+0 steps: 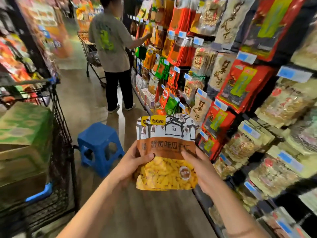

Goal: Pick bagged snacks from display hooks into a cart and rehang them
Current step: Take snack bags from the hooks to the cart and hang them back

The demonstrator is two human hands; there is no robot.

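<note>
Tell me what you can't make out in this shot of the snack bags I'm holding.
- Head view: how many snack bags; the front one covers all but an edge behind.
- Fingers of left hand and right hand: behind the bags.
- Cart contents: cut off at the left edge.
- Price tags: blurred.

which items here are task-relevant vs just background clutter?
Job: snack bags held by left hand and right hand; cart; hook display.
Background: blue stool; cardboard box; other shopper with own cart.
</note>
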